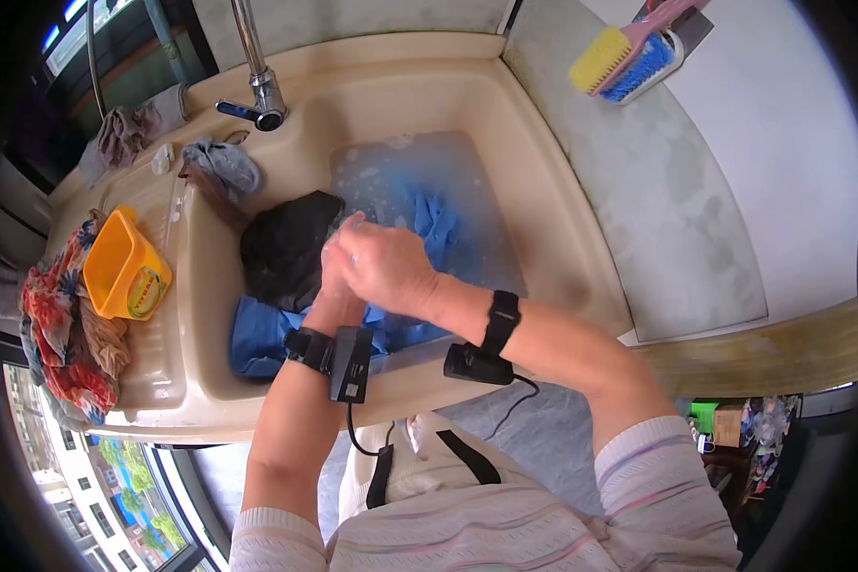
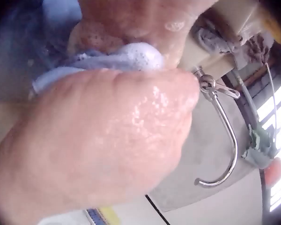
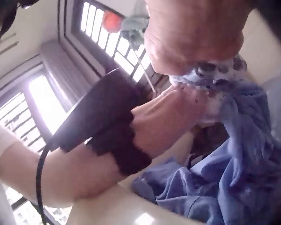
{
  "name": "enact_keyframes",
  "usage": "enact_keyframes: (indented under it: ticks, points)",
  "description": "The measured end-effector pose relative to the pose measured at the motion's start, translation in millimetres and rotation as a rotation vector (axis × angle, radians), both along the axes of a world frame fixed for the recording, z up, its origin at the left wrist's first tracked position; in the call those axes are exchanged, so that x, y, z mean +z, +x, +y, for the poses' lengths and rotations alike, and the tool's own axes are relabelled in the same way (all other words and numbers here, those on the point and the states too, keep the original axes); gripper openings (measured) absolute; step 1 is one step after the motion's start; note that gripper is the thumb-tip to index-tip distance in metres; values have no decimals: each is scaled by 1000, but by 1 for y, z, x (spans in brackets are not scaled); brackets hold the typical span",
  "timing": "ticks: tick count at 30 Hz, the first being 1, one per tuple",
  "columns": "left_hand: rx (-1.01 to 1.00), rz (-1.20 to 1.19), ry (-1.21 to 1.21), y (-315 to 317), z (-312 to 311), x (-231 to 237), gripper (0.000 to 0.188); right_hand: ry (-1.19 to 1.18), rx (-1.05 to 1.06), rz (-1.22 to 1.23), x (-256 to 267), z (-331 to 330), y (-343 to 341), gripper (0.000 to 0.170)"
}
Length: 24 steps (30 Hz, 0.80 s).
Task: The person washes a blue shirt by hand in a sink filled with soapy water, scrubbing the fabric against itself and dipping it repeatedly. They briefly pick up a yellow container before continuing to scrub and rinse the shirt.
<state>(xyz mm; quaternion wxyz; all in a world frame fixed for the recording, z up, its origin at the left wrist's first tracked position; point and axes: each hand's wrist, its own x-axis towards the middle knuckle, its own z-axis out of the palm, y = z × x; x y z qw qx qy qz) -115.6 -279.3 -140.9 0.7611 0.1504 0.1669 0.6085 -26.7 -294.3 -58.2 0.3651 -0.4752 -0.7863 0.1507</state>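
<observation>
A suds-coated blue cloth (image 3: 243, 131) is gripped by the tightly curled fingers of the right hand (image 1: 391, 272) and is pressed between it and the left hand (image 3: 192, 101); how far the latter's fingers are curled cannot be told. Below the fingers, cloudy water (image 1: 496, 224) is held by the sink (image 1: 553, 205). Just left of them, a black garment (image 1: 281, 248) is bunched.

Head camera looks down, wide, over a glossy beige sink (image 1: 410, 91) and curved chrome tap (image 1: 266, 91). Left wrist view, close and sideways, shares that tap. Right wrist view, close, tilts up towards a barred window (image 3: 96, 23); both wrist views share soapy blue cloth (image 3: 246, 126).
</observation>
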Motion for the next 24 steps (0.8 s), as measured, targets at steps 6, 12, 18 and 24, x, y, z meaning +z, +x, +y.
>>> enact_keyframes:
  ticks: [6,12,18,24]
  points:
    - [29,441,-277,-5,12,58,19,-454,-108,146,-10,48,53,34]
    - [44,1601,251,-28,4,107,36,-855,-5,298,20,52,99,41]
    - [-47,1506,720,-2,1,123,64,-1015,205,443,53,42,85,36]
    - [-159,1099,365,-20,14,112,53,-1000,417,690,50,34,85,57]
